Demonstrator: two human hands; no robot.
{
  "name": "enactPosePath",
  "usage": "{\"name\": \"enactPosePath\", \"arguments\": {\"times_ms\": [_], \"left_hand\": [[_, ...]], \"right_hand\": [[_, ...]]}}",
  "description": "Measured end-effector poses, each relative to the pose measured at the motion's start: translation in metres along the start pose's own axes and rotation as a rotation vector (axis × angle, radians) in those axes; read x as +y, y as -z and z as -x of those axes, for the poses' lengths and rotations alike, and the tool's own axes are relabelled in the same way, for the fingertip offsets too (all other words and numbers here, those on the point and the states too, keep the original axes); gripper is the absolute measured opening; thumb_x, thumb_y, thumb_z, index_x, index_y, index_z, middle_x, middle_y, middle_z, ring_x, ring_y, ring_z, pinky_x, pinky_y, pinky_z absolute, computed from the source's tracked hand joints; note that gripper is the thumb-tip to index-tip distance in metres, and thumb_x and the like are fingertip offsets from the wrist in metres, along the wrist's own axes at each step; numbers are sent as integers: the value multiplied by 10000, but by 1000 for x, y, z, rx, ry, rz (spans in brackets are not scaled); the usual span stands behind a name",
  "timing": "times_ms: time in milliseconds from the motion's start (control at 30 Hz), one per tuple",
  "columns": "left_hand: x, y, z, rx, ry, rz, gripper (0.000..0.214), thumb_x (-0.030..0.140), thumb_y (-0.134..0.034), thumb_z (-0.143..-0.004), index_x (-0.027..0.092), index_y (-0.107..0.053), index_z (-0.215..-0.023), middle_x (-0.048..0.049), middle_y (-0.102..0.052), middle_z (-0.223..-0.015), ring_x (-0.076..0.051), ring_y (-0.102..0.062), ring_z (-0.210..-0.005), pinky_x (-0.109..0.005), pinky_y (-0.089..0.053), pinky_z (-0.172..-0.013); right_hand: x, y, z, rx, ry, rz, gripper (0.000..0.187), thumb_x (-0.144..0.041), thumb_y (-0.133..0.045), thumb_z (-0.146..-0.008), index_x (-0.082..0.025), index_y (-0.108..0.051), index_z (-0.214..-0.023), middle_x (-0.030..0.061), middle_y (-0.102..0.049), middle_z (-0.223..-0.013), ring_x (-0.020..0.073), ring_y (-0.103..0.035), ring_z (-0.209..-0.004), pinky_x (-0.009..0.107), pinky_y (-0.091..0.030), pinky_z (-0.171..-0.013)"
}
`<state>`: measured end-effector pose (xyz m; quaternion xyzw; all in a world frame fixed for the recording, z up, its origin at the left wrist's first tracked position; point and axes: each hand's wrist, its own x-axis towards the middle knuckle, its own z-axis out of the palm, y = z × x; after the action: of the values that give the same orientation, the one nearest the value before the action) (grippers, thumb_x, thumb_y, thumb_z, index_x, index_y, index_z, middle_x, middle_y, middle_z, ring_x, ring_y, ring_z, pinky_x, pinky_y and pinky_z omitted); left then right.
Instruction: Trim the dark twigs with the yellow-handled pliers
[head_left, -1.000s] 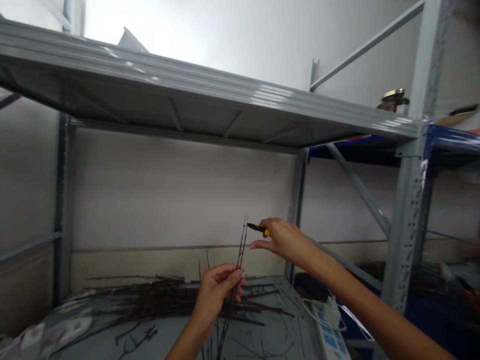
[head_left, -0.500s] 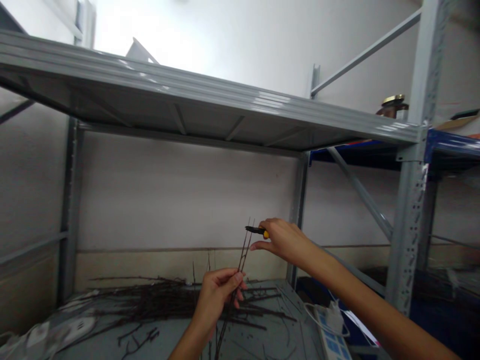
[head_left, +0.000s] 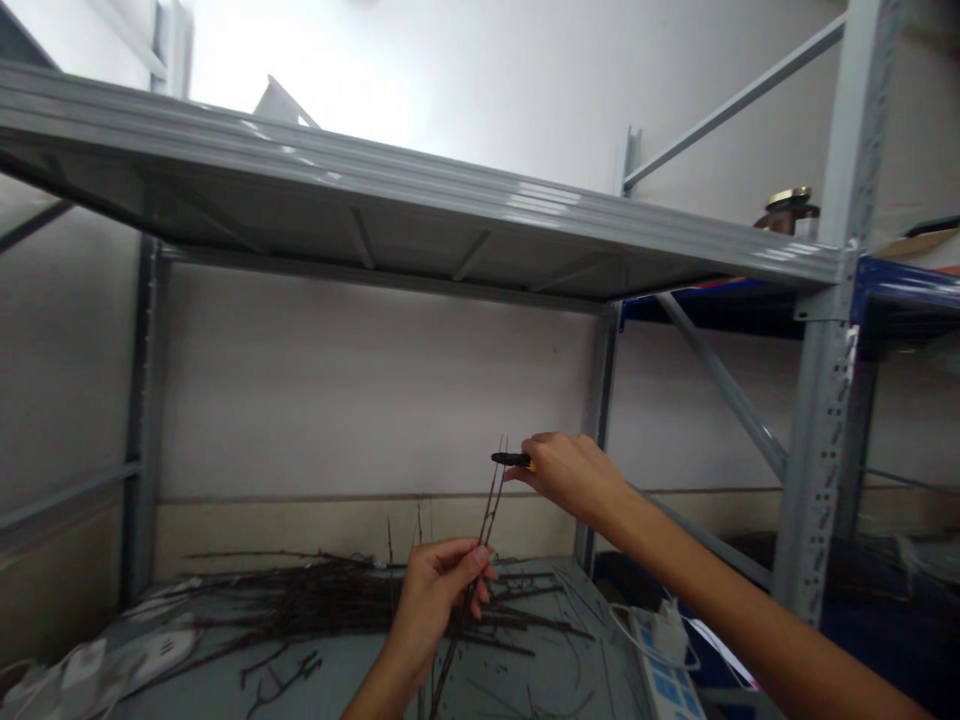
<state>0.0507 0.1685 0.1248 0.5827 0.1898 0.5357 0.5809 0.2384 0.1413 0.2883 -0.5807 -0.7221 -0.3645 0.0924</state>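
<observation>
The left hand (head_left: 431,600) curls closed around a few thin dark twigs (head_left: 487,515), gripping them between thumb and fingers so that they stand slightly tilted from upright, their tips rising well above the hand. The right hand (head_left: 574,478) is closed on small pliers (head_left: 512,459) with a black nose and yellow grip, held roughly level. In this view the black nose crosses the twig tips, but I cannot tell whether it touches them. Below the hands, a loose heap of dark twigs (head_left: 322,600) lies on a grey steel shelf (head_left: 547,680), with a white power strip with blue switches (head_left: 664,665) to the right and a white plastic adapter (head_left: 157,652) to the left. Farther off, a grey steel upright (head_left: 600,430) and a pale wall (head_left: 375,400) rise beneath a grey steel upper shelf (head_left: 375,210). A brown jar with a gold lid (head_left: 787,215) shows beyond that shelf's right end.
</observation>
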Motion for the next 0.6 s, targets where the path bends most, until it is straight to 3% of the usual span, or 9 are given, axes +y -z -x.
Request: {"name": "enactPosePath", "arguments": {"times_ms": [300, 500, 600], "left_hand": [[-2, -3, 6, 5, 6, 3, 393, 489, -763, -811, 97, -786, -820, -106, -700, -762, -119, -552, -548, -208, -451, -454], [-9, 0, 2, 92, 8, 5, 415, 501, -792, -769, 94, -787, -846, -109, -705, -763, -124, -546, -552, -195, -448, -412], [-13, 2, 2, 86, 9, 4, 418, 512, -800, -756, 102, -768, -826, -105, -706, -759, -144, -580, -573, -204, -474, -416]], "right_hand": [[5, -30, -18, -82, -52, -34, 580, -619, -434, -978, -177, -801, -905, 182, -762, -812, 298, -738, -752, 339, -492, -641], [2, -56, -22, -126, -66, -110, 346, -379, -518, -971, -186, -805, -986, 158, -776, -850, 253, -740, -789, 297, -492, -700], [-2, -62, -23, -126, -49, -167, 319, -345, -522, -954, -212, -792, -1059, 134, -784, -882, 234, -736, -808, 276, -482, -717]]}}
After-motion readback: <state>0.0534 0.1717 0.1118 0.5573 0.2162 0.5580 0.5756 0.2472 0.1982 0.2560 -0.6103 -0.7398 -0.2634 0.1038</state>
